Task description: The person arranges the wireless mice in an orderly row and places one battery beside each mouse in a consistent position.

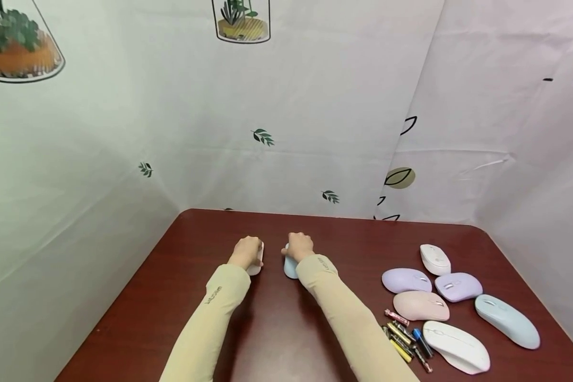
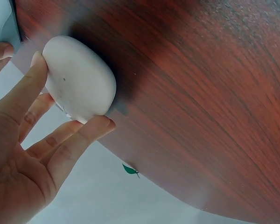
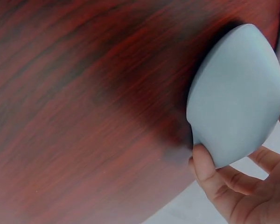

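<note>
Side by side near the far middle of the dark red table [image 1: 196, 297], each hand holds a computer mouse. My left hand [image 1: 246, 252] grips a pale, pinkish-white mouse [image 2: 81, 77], thumb on one side and fingers on the other in the left wrist view. A light blue mouse [image 3: 238, 98] is held by my right hand [image 1: 299, 246], with fingertips at its edge in the right wrist view. Both mice seem to be at the table surface; whether they touch it I cannot tell. The hands cover much of each mouse in the head view.
To the right lie a small white mouse [image 1: 435, 259], two lilac mice [image 1: 407, 280], a pink mouse [image 1: 421, 305], a light blue mouse [image 1: 507, 321] and a larger white mouse [image 1: 457, 346]. Several batteries [image 1: 401, 337] are clustered beside them. A patterned cloth [image 1: 286, 106] hangs behind the table.
</note>
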A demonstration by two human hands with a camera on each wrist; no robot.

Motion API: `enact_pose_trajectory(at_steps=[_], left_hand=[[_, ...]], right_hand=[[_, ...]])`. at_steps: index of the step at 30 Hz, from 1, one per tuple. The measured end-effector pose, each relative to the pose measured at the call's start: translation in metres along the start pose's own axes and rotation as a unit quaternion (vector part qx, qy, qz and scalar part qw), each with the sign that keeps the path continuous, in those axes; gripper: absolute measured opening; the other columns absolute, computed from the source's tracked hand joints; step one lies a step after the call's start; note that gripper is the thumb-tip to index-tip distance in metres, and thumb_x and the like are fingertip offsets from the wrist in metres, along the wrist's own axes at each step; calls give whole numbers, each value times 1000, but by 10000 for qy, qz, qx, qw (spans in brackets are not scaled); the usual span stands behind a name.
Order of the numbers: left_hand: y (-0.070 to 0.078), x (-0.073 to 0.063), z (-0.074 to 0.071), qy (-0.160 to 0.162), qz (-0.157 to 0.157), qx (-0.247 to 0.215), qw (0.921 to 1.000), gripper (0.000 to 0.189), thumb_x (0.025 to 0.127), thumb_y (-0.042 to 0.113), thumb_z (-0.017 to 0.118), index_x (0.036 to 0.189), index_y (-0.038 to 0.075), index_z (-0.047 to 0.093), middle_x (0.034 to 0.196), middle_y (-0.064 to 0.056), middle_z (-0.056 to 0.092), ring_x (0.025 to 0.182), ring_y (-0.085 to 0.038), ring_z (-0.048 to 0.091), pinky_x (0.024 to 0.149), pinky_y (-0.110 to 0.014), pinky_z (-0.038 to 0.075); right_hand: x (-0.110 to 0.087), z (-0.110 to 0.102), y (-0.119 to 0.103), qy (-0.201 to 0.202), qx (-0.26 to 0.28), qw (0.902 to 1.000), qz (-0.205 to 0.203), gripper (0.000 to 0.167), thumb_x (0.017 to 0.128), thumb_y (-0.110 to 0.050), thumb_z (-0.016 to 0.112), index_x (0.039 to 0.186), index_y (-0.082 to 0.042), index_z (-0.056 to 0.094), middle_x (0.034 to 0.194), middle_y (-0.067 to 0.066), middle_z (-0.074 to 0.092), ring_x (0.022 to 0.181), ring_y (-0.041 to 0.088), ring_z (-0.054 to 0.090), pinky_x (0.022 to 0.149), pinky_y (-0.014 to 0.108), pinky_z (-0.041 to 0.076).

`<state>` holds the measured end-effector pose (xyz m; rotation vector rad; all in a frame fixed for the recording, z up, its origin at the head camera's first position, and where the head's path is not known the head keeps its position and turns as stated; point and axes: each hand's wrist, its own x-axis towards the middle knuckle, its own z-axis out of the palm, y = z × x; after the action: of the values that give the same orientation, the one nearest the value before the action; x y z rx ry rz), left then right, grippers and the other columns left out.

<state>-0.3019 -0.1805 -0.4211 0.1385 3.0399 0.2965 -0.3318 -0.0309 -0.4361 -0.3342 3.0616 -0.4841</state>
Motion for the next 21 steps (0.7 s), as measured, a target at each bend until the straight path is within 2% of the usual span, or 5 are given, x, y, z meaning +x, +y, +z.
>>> enact_pose_trajectory(at_steps=[5, 15, 16, 21], left_hand=[[1, 1, 2, -63, -10, -40, 10000, 37, 67, 16, 85, 96, 3, 67, 100, -14, 67, 91, -30, 62, 80, -40, 50], [-2, 1, -2, 17, 101, 82, 9999, 39, 65, 18, 86, 96, 3, 68, 100, -14, 68, 91, -30, 63, 81, -40, 50], [-3, 0, -1, 20, 68, 50, 10000, 40, 65, 19, 86, 98, 4, 69, 102, -14, 68, 93, -31, 63, 82, -40, 50], [-7, -1, -1, 119, -9, -59, 9999, 43, 65, 19, 86, 101, 4, 69, 105, -14, 68, 97, -33, 63, 84, -42, 50]], right_hand=[[-1, 1, 2, -71, -5, 10000, 69, 37, 79, -31, 73, 105, -5, 65, 102, 15, 66, 97, 36, 61, 78, 43, 51], [1, 3, 5, -94, 6, 10000, 18, 42, 79, -33, 74, 108, -4, 64, 102, 16, 66, 94, 36, 61, 74, 43, 52], [4, 10, 8, 127, -73, 9998, -125, 41, 78, -36, 74, 104, -6, 65, 97, 15, 66, 88, 35, 62, 69, 41, 51], [7, 14, 7, 203, -97, 9997, -81, 42, 77, -39, 75, 101, -5, 65, 96, 16, 66, 88, 35, 62, 68, 42, 52]])
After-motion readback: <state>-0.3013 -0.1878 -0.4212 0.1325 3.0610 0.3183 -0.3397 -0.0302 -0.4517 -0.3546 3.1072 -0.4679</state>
